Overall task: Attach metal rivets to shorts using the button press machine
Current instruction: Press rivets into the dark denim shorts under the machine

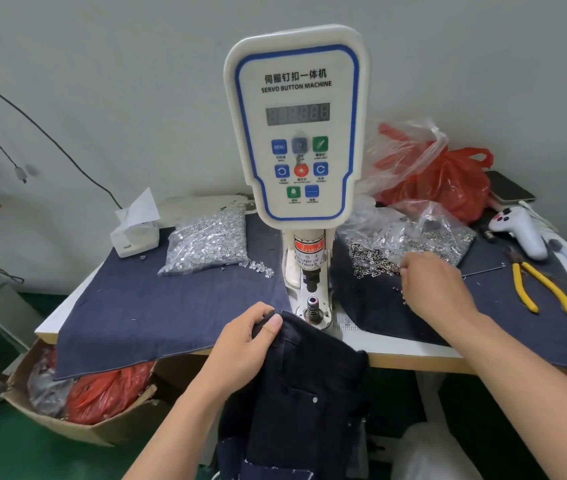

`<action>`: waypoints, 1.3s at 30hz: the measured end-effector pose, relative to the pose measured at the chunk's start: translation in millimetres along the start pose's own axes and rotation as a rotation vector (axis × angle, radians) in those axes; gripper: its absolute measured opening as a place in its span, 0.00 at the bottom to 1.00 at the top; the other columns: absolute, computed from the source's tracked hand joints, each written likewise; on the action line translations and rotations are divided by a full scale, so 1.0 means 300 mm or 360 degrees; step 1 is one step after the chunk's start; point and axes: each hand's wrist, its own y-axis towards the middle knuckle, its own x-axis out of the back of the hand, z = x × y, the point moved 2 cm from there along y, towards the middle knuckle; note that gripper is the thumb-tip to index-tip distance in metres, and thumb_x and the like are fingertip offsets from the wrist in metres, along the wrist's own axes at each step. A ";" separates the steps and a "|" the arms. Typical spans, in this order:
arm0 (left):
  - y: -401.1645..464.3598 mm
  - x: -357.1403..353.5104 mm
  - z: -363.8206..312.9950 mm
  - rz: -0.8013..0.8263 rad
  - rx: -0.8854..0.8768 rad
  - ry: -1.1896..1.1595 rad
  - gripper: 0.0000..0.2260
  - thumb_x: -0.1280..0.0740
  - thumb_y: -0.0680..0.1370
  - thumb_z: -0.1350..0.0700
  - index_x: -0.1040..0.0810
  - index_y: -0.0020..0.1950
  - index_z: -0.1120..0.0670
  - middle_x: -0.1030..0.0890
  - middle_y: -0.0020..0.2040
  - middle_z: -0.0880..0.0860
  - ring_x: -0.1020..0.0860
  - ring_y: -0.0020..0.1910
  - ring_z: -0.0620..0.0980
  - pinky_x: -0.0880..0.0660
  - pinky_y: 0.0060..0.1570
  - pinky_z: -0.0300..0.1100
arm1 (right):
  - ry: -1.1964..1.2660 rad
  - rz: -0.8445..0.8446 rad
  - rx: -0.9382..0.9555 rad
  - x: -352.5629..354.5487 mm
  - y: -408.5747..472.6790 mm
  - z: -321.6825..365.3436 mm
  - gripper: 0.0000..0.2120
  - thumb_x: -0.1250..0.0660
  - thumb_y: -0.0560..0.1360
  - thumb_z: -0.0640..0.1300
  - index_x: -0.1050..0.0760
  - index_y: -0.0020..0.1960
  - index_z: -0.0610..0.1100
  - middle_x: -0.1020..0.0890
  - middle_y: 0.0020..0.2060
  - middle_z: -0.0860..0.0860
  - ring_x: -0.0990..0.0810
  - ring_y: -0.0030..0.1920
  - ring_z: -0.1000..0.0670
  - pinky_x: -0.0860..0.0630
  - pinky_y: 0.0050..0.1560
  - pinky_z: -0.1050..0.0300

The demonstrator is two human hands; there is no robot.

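Dark denim shorts [306, 382] hang over the table's front edge below the white servo button machine [296, 133]. My left hand [244, 337] pinches the shorts' top edge just left of the machine's lower die [312, 303]. Over at the heap of loose metal rivets [372, 259] spilling from a clear bag [424, 230], my right hand [431, 289] reaches in with its fingers curled; whether they hold a rivet is hidden. A second bag of silvery rivet parts [209, 240] lies left of the machine.
Denim cloth [157, 306] covers the table. Yellow-handled pliers [538, 285], a white handheld device [521, 230], a red plastic bag [448, 181] and a phone [510, 188] sit at the right. A tissue box [136, 230] stands at back left. A cardboard box [77, 396] of bags sits below.
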 end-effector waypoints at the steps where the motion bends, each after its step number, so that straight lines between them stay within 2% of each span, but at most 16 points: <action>1: 0.003 -0.003 -0.004 0.0003 -0.0018 0.0016 0.08 0.36 0.86 0.48 0.24 0.47 0.43 0.19 0.42 0.42 0.23 0.41 0.39 0.29 0.43 0.31 | -0.0118 0.0054 -0.0029 -0.008 0.012 -0.002 0.09 0.36 0.78 0.35 0.22 0.56 0.41 0.20 0.52 0.41 0.20 0.53 0.35 0.25 0.48 0.46; 4: 0.000 0.001 -0.015 0.0016 -0.0104 0.0047 0.09 0.35 0.86 0.48 0.25 0.45 0.41 0.21 0.39 0.41 0.25 0.38 0.39 0.29 0.41 0.31 | -0.0335 0.0124 -0.0064 -0.023 0.044 0.014 0.13 0.37 0.77 0.32 0.22 0.59 0.39 0.23 0.54 0.41 0.20 0.55 0.35 0.26 0.47 0.46; 6: -0.003 0.009 -0.025 0.0036 -0.0204 0.0090 0.10 0.35 0.85 0.48 0.24 0.44 0.40 0.20 0.39 0.41 0.23 0.38 0.40 0.29 0.40 0.31 | -0.0399 0.0058 -0.0049 -0.021 0.058 0.030 0.09 0.36 0.78 0.35 0.21 0.57 0.40 0.21 0.52 0.42 0.18 0.53 0.37 0.26 0.44 0.48; 9: 0.010 0.020 -0.044 -0.0034 -0.0290 0.0081 0.09 0.34 0.83 0.45 0.22 0.43 0.43 0.19 0.38 0.42 0.22 0.38 0.43 0.29 0.39 0.32 | -0.0518 -0.0057 -0.0018 -0.020 0.069 0.039 0.05 0.33 0.80 0.42 0.20 0.54 0.44 0.19 0.50 0.46 0.18 0.53 0.40 0.23 0.46 0.49; 12: 0.042 0.020 -0.037 -0.0114 -0.0257 0.0079 0.12 0.31 0.82 0.47 0.22 0.39 0.46 0.20 0.35 0.43 0.24 0.35 0.41 0.30 0.37 0.32 | -0.0578 0.0019 0.0004 -0.024 0.079 0.044 0.07 0.34 0.81 0.43 0.19 0.56 0.44 0.18 0.52 0.46 0.18 0.55 0.40 0.23 0.47 0.50; 15: 0.064 0.015 -0.015 -0.0054 -0.0124 0.0044 0.15 0.30 0.82 0.47 0.22 0.37 0.49 0.21 0.33 0.46 0.26 0.34 0.39 0.30 0.37 0.34 | -0.0609 0.0028 0.0058 -0.021 0.085 0.048 0.06 0.34 0.81 0.41 0.19 0.54 0.44 0.17 0.50 0.46 0.16 0.53 0.40 0.22 0.46 0.49; 19: 0.075 0.022 0.001 0.0048 -0.0053 -0.0057 0.18 0.31 0.81 0.42 0.20 0.39 0.53 0.18 0.37 0.53 0.25 0.34 0.41 0.29 0.38 0.34 | -0.0560 -0.0001 0.0082 -0.022 0.090 0.036 0.04 0.32 0.78 0.39 0.18 0.49 0.44 0.15 0.45 0.45 0.16 0.49 0.39 0.22 0.44 0.50; 23: 0.071 0.024 0.005 0.0074 -0.0032 -0.0113 0.18 0.32 0.80 0.40 0.20 0.40 0.53 0.18 0.38 0.53 0.25 0.34 0.40 0.29 0.38 0.33 | -0.0368 -0.0061 0.0095 -0.031 0.089 0.021 0.05 0.32 0.78 0.42 0.17 0.47 0.44 0.15 0.44 0.44 0.16 0.48 0.38 0.20 0.47 0.48; 25: 0.067 0.023 0.005 0.0078 -0.0041 -0.0124 0.18 0.32 0.81 0.40 0.20 0.40 0.52 0.18 0.37 0.51 0.24 0.35 0.40 0.29 0.39 0.33 | -0.0241 -0.0084 0.0084 -0.030 0.085 0.015 0.07 0.30 0.79 0.45 0.16 0.47 0.44 0.15 0.43 0.43 0.16 0.48 0.38 0.21 0.48 0.46; 28: 0.063 0.024 -0.005 0.0064 -0.0038 -0.0140 0.21 0.35 0.78 0.36 0.22 0.37 0.51 0.21 0.34 0.50 0.27 0.34 0.40 0.31 0.38 0.34 | -0.0027 -0.0163 0.0051 -0.011 0.076 0.026 0.05 0.29 0.79 0.45 0.15 0.47 0.45 0.14 0.43 0.44 0.17 0.48 0.38 0.23 0.49 0.47; 31: 0.058 0.020 -0.019 0.0035 -0.0016 -0.0194 0.26 0.41 0.79 0.32 0.33 0.34 0.53 0.32 0.32 0.45 0.34 0.34 0.42 0.36 0.37 0.37 | 0.0408 -0.0177 0.0005 0.015 0.040 0.066 0.04 0.26 0.77 0.44 0.16 0.43 0.48 0.15 0.39 0.51 0.17 0.44 0.43 0.25 0.46 0.50; 33: 0.055 0.016 -0.021 0.0025 0.0027 -0.0255 0.27 0.43 0.82 0.34 0.37 0.36 0.55 0.35 0.34 0.48 0.36 0.36 0.44 0.38 0.40 0.43 | 0.0941 0.0014 -0.0113 0.023 0.004 0.108 0.05 0.24 0.75 0.45 0.16 0.41 0.49 0.16 0.35 0.55 0.20 0.38 0.50 0.27 0.42 0.55; 36: 0.050 0.013 -0.021 0.0042 0.0040 -0.0249 0.26 0.43 0.85 0.38 0.37 0.37 0.56 0.34 0.35 0.49 0.35 0.36 0.45 0.37 0.41 0.46 | 0.1784 0.0514 -0.0443 0.009 -0.064 0.182 0.03 0.24 0.75 0.41 0.16 0.42 0.45 0.15 0.33 0.52 0.23 0.30 0.56 0.25 0.33 0.62; 39: 0.048 0.013 -0.024 0.0052 0.0032 -0.0236 0.25 0.42 0.86 0.40 0.36 0.37 0.57 0.33 0.35 0.50 0.35 0.36 0.45 0.36 0.42 0.47 | 0.2108 0.0852 -0.0606 -0.004 -0.116 0.234 0.03 0.25 0.75 0.38 0.17 0.44 0.39 0.17 0.31 0.50 0.25 0.27 0.57 0.26 0.28 0.66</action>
